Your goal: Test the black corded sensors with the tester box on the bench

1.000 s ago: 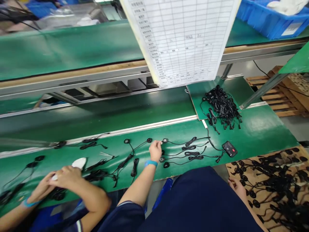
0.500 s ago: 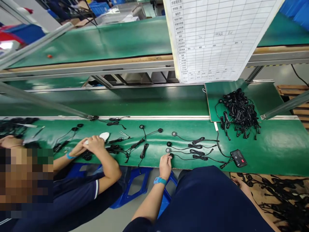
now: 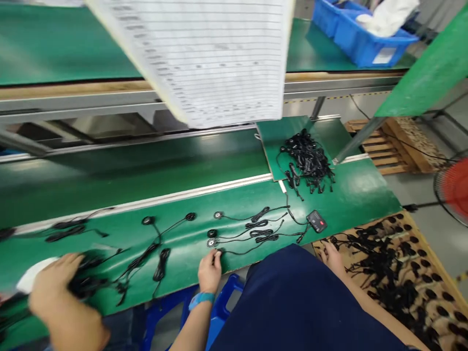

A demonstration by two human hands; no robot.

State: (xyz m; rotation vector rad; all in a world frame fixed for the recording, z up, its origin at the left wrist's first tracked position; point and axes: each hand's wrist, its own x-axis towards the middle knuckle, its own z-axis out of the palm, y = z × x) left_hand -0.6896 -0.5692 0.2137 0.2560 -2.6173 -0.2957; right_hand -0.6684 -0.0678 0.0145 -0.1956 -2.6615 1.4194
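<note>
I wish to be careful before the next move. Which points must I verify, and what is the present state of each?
1. Left hand at the end of the nearest cable: ok.
2. Red display lit on the black box: ok.
3. What the display reads: cannot tell, too small.
4. Right hand free: cannot tell.
5. Co-worker's hand away from the left hand: ok, well apart.
6. Piled cables separated: not ok, heaped together.

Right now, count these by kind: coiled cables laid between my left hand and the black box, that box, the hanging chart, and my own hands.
Coiled cables: 4
Black box: 1
Hanging chart: 1
Your left hand and right hand: 2
Total: 8
</note>
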